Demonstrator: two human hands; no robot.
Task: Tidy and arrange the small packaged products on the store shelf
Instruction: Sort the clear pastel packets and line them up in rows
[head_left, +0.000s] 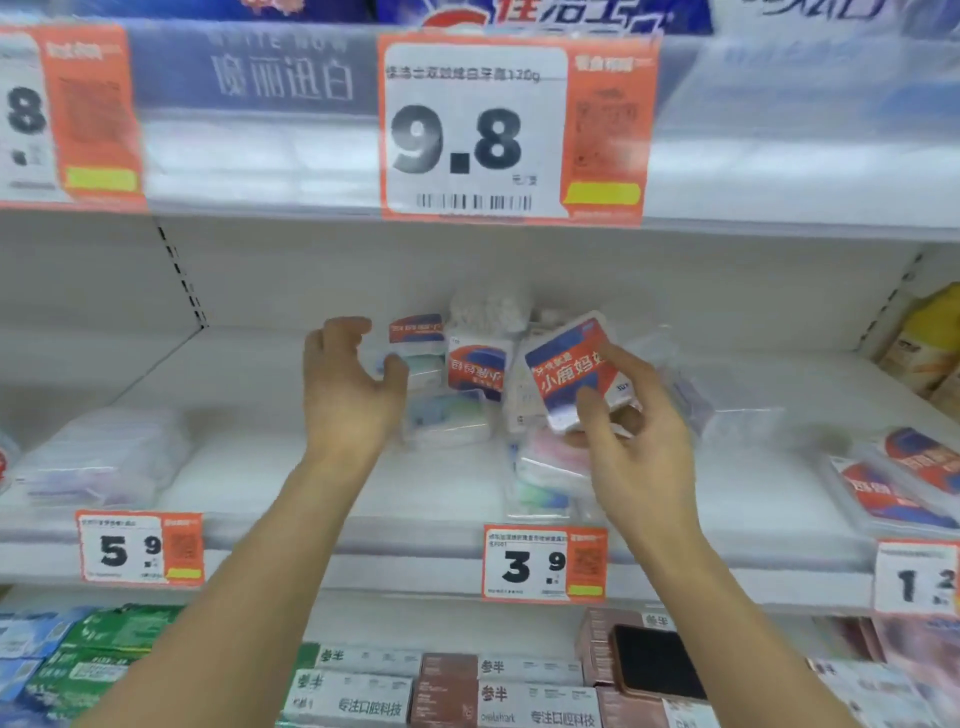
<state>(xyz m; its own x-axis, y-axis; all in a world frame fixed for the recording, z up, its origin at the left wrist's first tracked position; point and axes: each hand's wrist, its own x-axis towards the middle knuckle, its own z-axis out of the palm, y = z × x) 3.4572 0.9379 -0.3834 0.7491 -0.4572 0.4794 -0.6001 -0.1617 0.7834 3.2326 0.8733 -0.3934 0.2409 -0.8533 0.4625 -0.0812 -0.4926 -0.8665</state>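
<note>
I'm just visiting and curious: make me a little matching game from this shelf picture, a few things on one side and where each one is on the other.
Things:
1. red-and-blue packet
2. 9.8 price tag
3. 3.9 price tag
4. phone

Places:
A. on boxes on the lowest shelf
B. edge of the top shelf
C. held in the right hand
D. edge of the middle shelf, below the right hand

Pairs: 1-C, 2-B, 3-D, 4-A

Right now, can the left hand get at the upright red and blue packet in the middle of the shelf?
Probably yes. The left hand is open beside the upright packet, with only small clear boxes between them.
</note>
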